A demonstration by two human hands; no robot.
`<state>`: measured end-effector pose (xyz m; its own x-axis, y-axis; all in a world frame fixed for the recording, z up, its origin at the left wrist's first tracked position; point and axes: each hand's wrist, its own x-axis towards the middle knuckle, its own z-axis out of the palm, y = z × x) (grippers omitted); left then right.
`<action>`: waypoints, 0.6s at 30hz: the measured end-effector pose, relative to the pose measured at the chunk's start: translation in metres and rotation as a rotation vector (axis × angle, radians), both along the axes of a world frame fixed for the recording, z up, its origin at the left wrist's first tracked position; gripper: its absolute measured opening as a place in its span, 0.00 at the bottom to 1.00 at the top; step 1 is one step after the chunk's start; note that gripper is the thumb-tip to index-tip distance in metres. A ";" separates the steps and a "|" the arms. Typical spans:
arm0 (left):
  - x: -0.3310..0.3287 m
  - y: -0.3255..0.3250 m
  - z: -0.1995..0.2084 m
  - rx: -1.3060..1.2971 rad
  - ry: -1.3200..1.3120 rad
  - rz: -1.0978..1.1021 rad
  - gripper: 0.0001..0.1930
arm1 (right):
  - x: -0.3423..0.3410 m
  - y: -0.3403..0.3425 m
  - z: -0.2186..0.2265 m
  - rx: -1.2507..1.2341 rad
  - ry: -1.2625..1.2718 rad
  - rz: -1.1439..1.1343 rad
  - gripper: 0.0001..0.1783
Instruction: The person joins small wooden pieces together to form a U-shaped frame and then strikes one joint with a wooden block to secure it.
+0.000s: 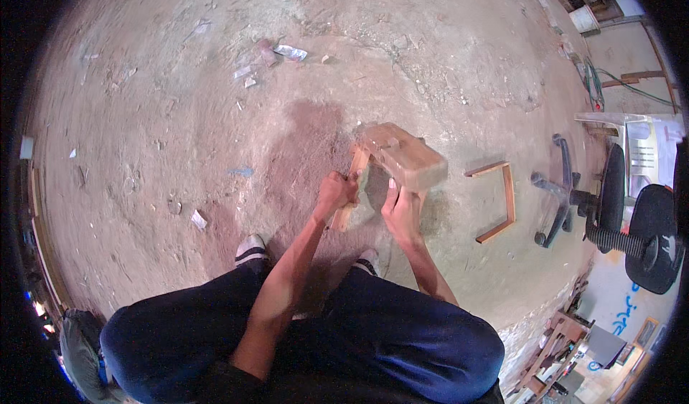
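My left hand [339, 194] is closed round one side of a light wooden frame [343, 219], held low in front of my feet. Opposite it, my right hand [403, 214] is closed under the block-shaped head of a wooden mallet [409, 156], its thumb pointing up. The mallet's handle is hidden beneath the head and my fingers. The head is slightly blurred and covers the far part of the frame. A short stub of wood shows on its top face.
A three-sided wooden frame [510, 202] lies on the dusty floor to the right. Beyond it, a black office chair [616, 239] lies tipped over with its base [556, 189] toward me. Scraps of wrapper [290, 52] litter the ground. A wooden rack [556, 354] stands at the lower right.
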<state>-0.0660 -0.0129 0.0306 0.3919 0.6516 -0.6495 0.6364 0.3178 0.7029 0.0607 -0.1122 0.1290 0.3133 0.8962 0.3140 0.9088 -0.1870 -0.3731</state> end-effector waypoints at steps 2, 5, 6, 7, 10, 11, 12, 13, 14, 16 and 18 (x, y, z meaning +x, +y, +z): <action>-0.004 0.002 -0.001 -0.020 -0.001 0.015 0.34 | -0.002 0.000 -0.004 0.155 -0.125 0.060 0.22; -0.001 0.002 -0.002 -0.040 0.006 -0.005 0.32 | -0.005 0.004 0.004 -0.475 0.344 -0.185 0.18; -0.003 0.003 -0.004 0.006 0.024 -0.020 0.32 | -0.005 0.007 0.010 -0.389 0.404 -0.236 0.17; -0.005 0.003 -0.007 0.052 0.042 -0.034 0.31 | -0.005 0.009 0.013 -0.302 0.463 -0.285 0.17; -0.004 0.003 0.004 -0.031 0.017 -0.027 0.31 | 0.002 0.009 0.001 0.242 -0.037 0.013 0.16; -0.003 0.002 0.003 -0.033 0.015 -0.027 0.31 | 0.003 0.006 -0.001 0.240 -0.039 0.012 0.16; -0.005 0.002 0.001 -0.037 -0.001 0.005 0.30 | -0.003 0.005 0.001 -0.092 0.152 -0.069 0.16; -0.007 0.002 0.000 -0.040 -0.018 0.038 0.30 | -0.008 0.005 0.002 -0.427 0.340 -0.149 0.16; -0.010 0.003 -0.002 -0.039 -0.016 0.044 0.30 | -0.008 0.003 -0.004 -0.427 0.341 -0.142 0.16; -0.011 0.007 0.003 -0.037 -0.029 -0.068 0.29 | -0.003 -0.002 -0.009 -0.071 0.085 -0.061 0.16; -0.008 0.003 0.013 -0.007 0.011 -0.022 0.29 | -0.006 -0.007 0.004 0.125 0.150 -0.090 0.16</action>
